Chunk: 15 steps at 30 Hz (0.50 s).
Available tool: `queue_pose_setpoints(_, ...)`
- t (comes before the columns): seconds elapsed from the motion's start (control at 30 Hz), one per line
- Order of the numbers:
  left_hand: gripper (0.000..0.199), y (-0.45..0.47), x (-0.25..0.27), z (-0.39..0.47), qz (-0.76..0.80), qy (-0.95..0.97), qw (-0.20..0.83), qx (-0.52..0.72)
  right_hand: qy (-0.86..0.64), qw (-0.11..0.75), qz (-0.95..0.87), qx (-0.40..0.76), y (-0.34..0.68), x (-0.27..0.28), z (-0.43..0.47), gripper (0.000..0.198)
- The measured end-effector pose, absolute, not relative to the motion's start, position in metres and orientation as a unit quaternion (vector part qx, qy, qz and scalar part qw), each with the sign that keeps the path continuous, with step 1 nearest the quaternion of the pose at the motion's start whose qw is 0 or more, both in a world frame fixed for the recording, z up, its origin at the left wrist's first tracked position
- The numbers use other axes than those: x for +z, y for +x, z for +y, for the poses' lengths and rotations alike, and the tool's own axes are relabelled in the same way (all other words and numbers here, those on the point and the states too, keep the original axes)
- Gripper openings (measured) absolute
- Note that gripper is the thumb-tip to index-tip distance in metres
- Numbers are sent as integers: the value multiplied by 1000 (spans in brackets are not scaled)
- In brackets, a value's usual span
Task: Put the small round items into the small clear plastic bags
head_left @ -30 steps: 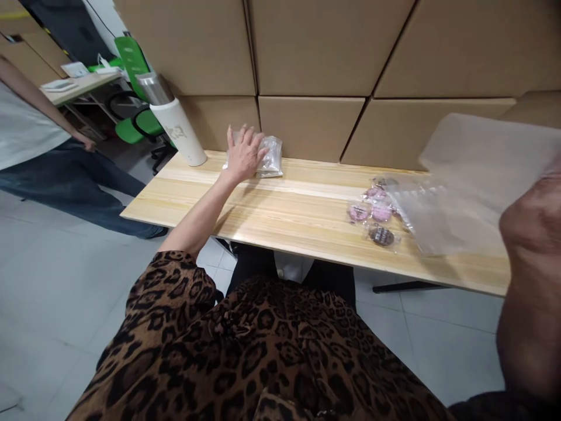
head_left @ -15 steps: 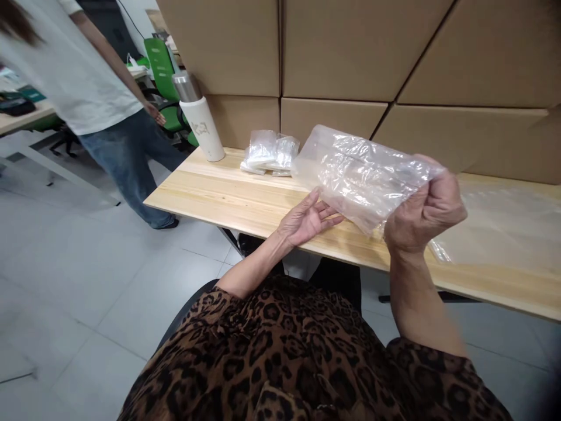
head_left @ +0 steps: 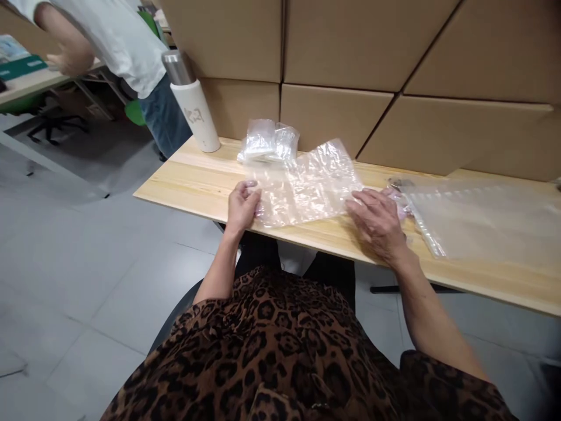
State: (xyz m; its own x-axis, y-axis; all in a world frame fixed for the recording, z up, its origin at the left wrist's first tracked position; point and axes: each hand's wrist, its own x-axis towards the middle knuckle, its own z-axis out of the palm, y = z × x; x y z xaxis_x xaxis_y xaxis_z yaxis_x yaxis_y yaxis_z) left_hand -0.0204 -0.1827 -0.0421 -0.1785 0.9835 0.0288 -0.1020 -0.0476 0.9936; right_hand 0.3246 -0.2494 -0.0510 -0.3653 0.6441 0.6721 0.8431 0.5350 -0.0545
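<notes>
A clear, crinkled plastic bag (head_left: 309, 184) lies low over the front part of the wooden table (head_left: 184, 190). My left hand (head_left: 243, 204) pinches its left edge between thumb and fingers. At the bag's right end, my right hand (head_left: 377, 222) rests with its fingers spread, touching the edge and holding nothing. Right of that hand is a flat stack of larger clear plastic bags (head_left: 491, 219). Behind the crinkled bag sits a small pile of folded clear packets (head_left: 269, 140). Some small items beside my right hand are partly hidden and cannot be made out.
Stacked cardboard boxes (head_left: 337, 44) form a wall along the table's back edge. A white flask (head_left: 197, 117) with a steel cap stands at the back left. Beyond it a person in a white shirt (head_left: 131, 49) is near another table (head_left: 39, 88).
The bag has come down from my raised right hand to the tabletop. My left hand has moved left and taken its edge; my right hand has lowered and loosened. The other person has moved.
</notes>
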Motion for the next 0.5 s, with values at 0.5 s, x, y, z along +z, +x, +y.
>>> queue_pose_setpoints(0.5, 66, -80, -16, -202, 716, 650, 121, 222, -609, 124, -781, -54, 363, -43, -277, 60)
